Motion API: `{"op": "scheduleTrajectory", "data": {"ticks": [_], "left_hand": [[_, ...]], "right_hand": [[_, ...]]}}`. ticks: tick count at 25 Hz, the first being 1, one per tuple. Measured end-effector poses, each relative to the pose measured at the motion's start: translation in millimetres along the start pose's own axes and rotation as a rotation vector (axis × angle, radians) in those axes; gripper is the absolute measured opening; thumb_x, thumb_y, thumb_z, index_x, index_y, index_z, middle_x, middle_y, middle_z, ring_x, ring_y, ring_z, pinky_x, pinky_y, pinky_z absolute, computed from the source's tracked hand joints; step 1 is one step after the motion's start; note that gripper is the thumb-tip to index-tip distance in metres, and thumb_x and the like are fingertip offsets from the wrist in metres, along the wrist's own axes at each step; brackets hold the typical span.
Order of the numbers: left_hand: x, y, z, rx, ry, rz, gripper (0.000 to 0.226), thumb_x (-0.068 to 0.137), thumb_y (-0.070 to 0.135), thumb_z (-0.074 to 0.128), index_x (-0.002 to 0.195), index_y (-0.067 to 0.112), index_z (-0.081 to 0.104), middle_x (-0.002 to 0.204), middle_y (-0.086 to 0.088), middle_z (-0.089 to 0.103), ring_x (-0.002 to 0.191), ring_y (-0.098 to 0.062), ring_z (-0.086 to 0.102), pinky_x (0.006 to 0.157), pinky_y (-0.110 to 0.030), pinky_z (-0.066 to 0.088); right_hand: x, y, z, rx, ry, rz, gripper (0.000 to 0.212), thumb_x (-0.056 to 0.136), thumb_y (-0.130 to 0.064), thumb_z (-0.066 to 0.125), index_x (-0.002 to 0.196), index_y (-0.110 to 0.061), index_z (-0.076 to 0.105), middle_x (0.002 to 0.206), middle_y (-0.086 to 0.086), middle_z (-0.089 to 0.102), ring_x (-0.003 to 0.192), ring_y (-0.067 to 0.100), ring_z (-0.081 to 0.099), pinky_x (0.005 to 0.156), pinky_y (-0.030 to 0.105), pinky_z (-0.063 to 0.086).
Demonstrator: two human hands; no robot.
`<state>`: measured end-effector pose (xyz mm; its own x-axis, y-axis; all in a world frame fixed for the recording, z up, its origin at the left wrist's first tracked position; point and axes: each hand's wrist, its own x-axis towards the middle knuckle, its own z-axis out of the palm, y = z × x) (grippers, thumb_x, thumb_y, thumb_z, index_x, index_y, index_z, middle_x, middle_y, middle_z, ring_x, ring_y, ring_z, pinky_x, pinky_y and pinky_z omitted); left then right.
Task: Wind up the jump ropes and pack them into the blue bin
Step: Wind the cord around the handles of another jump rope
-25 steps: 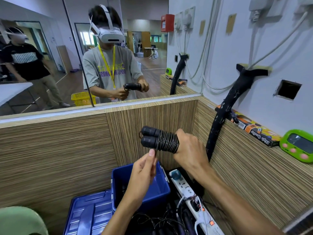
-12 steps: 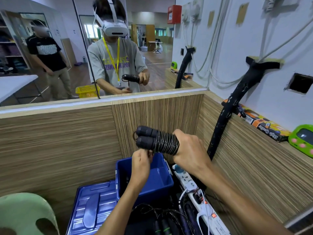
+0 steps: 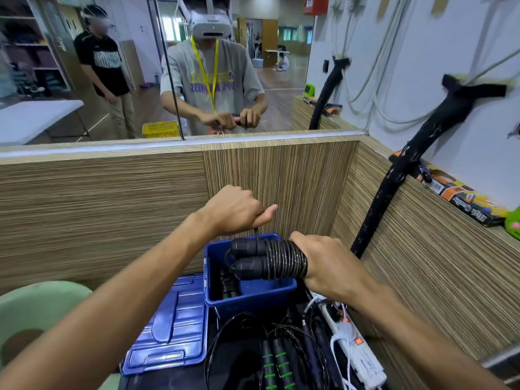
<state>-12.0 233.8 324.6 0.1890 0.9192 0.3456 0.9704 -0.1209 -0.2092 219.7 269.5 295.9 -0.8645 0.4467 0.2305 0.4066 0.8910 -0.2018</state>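
My right hand (image 3: 327, 266) grips a black jump rope (image 3: 267, 258), its two handles side by side with the cord coiled tightly around them. My left hand (image 3: 236, 211) is fisted just above the handles' free ends and pinches the loose end of the cord, pulling it upward. The bundle hangs over the open blue bin (image 3: 253, 295), which holds another wound black rope (image 3: 228, 285) at its left wall. Loose ropes with green-banded handles (image 3: 274, 361) lie tangled on the dark surface in front of the bin.
The bin's blue lid (image 3: 171, 325) lies flat to the left. A white power strip (image 3: 353, 344) with cables runs along the right. Wood-grain panels wall in the corner; a black padded pole (image 3: 394, 175) leans at right. A green chair (image 3: 36, 311) stands at lower left. A mirror above reflects people.
The view tilted down. My left hand rose from below the handles to above them, drawing the cord end up. The rope bundle came lower, over the bin.
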Motion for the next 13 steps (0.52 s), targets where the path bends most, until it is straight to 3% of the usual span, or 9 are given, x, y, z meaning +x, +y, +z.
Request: {"op": "scheduleTrajectory", "data": {"ticks": [4,9,13], "left_hand": [[-7,-5,-7,0.074,0.036,0.047,0.066,0.101,0.047,0.020,0.044,0.017,0.033,0.036,0.007,0.021,0.029,-0.006,0.022,0.040,-0.018,0.021],[-24,-9,9,-0.067,0.002,-0.052,0.062,0.096,0.051,0.011,0.046,0.019,0.029,0.039,0.006,0.029,0.032,-0.007,0.027,0.041,-0.020,0.019],[-25,-8,13,-0.152,-0.039,-0.064,0.062,0.098,0.052,0.019,0.048,0.019,0.033,0.043,0.006,0.037,0.037,-0.010,0.037,0.043,-0.022,0.026]], "right_hand": [[-6,3,-1,-0.068,0.004,0.051,0.033,0.079,-0.008,0.059,0.089,-0.027,0.034,0.074,-0.007,0.052,0.065,0.023,0.057,0.062,0.044,0.053],[-10,-3,-10,0.032,0.083,0.076,0.029,0.076,-0.004,0.060,0.088,-0.024,0.043,0.071,-0.007,0.054,0.064,0.019,0.057,0.063,0.042,0.052],[-14,-10,-13,0.016,0.114,0.085,0.027,0.078,-0.005,0.061,0.090,-0.022,0.045,0.072,-0.008,0.054,0.064,0.018,0.057,0.063,0.042,0.053]]}}
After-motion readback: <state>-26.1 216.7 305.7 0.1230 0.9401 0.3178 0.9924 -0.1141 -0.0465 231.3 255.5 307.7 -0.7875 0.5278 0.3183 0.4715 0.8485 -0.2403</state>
